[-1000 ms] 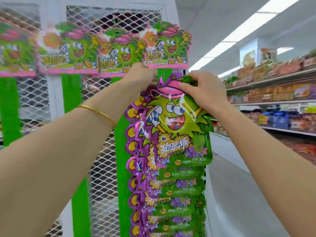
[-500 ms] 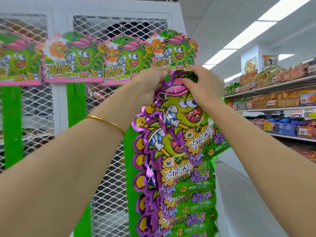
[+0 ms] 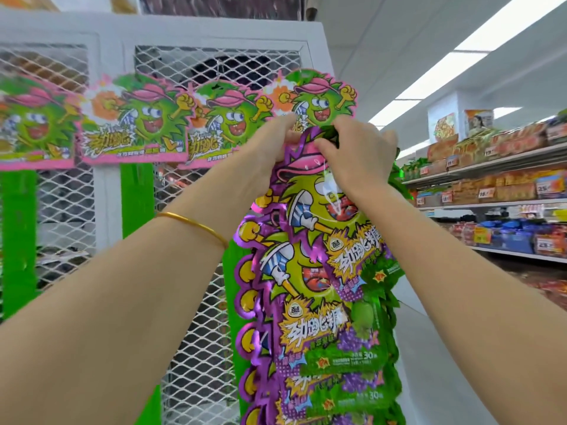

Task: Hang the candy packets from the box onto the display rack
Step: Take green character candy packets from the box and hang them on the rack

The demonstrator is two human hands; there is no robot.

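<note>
Presently, the fingers [image 3: 277, 138] of both the left hand [image 3: 264, 159] and right hand [image 3: 365, 154] pinch the top of the candy packets [image 3: 319, 271], held high before the display rack [image 3: 107, 191], just below a header card [image 3: 322, 102]. Hook hidden; advisable to seat the top fully before either hand lets go.

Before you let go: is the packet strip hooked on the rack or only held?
Cannot tell: the left hand and right hand pinch the strip at the rack, hiding any hook.

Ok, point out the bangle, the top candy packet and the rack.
bangle [image 3: 194, 222]: head view, band across the wrist.
top candy packet [image 3: 352, 256]: head view, printed logo.
rack [image 3: 64, 194]: head view, bare mesh panel.
</note>
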